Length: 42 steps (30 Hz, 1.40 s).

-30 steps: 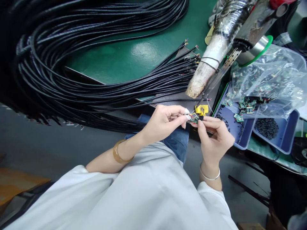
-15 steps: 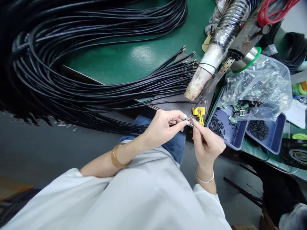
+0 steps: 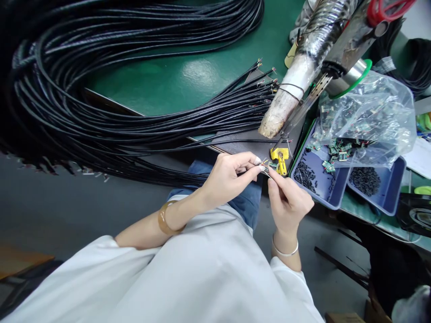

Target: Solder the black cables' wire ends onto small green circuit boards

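While pinching thin wires [image 3: 264, 162] betw. thumb & forefinger of L hand [image 3: 232, 175], w/ tips clamped together on them, holding R hand [image 3: 288, 202] just beside, thumb & forefinger close to same wires; can't tell if gripping anything there. Having wires by near edge of green table [image 3: 198, 76]; can't tell if over it or just off it. Seeing yellow clip [image 3: 280, 157] right past fingertips, near R end of dark grey mat [image 3: 239, 144].

Showing glare on bare table behind. Finding big loop of black cables [image 3: 134, 121] sweeping across L side & down past table edge, w/ stripped ends bunched near dirty white hose [image 3: 281, 105]. Next to hose, seeing soldering iron [image 3: 350, 40] at a slant, w/ red cord [image 3: 373, 15] up top & metal reel [image 3: 352, 80] w/ green rim just behind.

Farther R, seeing L tray [image 3: 336, 199] & R tray [image 3: 392, 190], both blue, w/ small black bits [image 3: 365, 179] in each; clear bag [image 3: 387, 112] partly over them, w/ little green boards [image 3: 336, 150] at its mouth. Below, seeing grey floor [image 3: 101, 197], plus brown box [image 3: 23, 262] far L, blurry
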### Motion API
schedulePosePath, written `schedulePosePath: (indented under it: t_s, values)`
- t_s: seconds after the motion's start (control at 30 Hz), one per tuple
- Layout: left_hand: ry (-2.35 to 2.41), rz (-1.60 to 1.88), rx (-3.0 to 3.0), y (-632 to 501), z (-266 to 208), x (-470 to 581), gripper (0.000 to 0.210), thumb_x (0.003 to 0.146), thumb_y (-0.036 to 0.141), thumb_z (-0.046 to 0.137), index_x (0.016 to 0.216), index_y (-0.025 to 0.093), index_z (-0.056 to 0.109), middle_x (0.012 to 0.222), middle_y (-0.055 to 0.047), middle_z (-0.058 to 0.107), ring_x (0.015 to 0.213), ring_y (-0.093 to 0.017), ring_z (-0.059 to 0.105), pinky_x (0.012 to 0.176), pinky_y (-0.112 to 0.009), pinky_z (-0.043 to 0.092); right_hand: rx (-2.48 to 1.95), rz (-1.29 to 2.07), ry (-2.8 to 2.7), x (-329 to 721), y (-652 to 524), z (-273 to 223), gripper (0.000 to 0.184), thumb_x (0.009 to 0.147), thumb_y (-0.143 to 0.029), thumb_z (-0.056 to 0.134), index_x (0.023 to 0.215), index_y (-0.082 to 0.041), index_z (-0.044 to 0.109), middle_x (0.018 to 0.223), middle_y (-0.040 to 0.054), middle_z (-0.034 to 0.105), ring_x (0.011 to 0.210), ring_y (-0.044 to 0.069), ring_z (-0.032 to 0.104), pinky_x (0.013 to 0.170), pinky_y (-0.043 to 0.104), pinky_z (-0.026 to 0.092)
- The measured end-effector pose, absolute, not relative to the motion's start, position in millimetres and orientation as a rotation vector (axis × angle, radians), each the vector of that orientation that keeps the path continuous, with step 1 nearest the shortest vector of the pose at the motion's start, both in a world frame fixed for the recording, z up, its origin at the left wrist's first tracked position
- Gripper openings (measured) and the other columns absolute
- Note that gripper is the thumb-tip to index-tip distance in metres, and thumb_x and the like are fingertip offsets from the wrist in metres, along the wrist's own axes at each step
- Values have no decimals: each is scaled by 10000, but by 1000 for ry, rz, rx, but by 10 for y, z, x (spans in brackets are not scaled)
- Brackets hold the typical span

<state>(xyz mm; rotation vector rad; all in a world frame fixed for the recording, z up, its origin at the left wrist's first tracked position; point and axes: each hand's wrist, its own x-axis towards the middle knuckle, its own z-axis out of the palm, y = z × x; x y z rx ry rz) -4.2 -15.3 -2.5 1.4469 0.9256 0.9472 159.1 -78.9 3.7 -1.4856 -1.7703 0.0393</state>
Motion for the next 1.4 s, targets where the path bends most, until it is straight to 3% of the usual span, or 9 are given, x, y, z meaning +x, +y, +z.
schedulePosePath:
  t_s: [0.2,0.4,0.57,0.73,0.87,1.0,1.13,1.27,1.4]
  values:
    - [939,919,1690,-211,-61,-59,307,933,222,588,1227,137,567,704,10,727,570,-88,603,615,-184,465,-1513,265,-1670,1582,-782,-42,276,944,-194,619,1182,-276,732,892,6,789,522,82,628,511,214,501]
    - [964,944,1625,-230,-86,-31,112,906,244,617,906,145,668,634,11,647,547,-84,528,556,-198,411,-1498,314,-1754,1611,-743,12,244,942,-222,624,1143,-262,755,875,12,790,614,114,692,617,233,575]
    - [959,885,1408,-189,-78,-27,130,863,261,670,854,131,662,621,20,542,548,-74,442,534,-204,369,-1532,220,-1719,1633,-757,34,262,945,-234,616,1177,-259,736,839,6,779,475,80,577,484,218,481]
    - [906,875,1353,-160,-57,-27,119,866,248,656,828,139,629,633,39,458,554,-61,369,528,-199,323,-1515,157,-1780,1621,-757,26,246,937,-209,633,1153,-248,743,861,8,781,578,86,650,611,209,533]
    - [898,904,1400,-161,-35,-17,96,858,213,651,802,150,605,594,69,332,540,-58,289,504,-202,248,-1455,83,-1852,1643,-767,18,254,929,-204,647,1164,-247,733,660,-37,684,513,69,583,576,203,482]
    - [911,905,1375,-145,0,-12,119,876,253,640,839,139,646,643,31,497,581,-70,429,558,-195,356,-1420,46,-1676,1652,-802,-26,283,946,-232,603,1218,-246,681,581,-58,606,454,83,546,495,229,460]
    - [930,944,1358,-110,28,-10,158,885,283,644,872,129,678,687,0,599,613,-84,514,603,-196,424,-1320,52,-1277,1596,-796,-57,247,952,-166,582,1192,-225,589,752,-31,733,456,100,629,409,216,482]
    - [940,1004,1407,-91,21,15,129,869,255,655,837,131,678,651,12,594,573,-71,493,553,-178,398,-1371,143,-1261,1504,-741,-66,141,895,-120,666,996,-207,620,998,28,788,699,156,769,582,261,622]
    - [962,1035,1443,-78,-12,42,104,861,228,656,859,134,702,649,8,612,563,-76,508,540,-181,402,-1448,298,-1323,1455,-682,-96,80,887,-168,686,899,-205,616,1163,75,760,904,190,779,698,287,648]
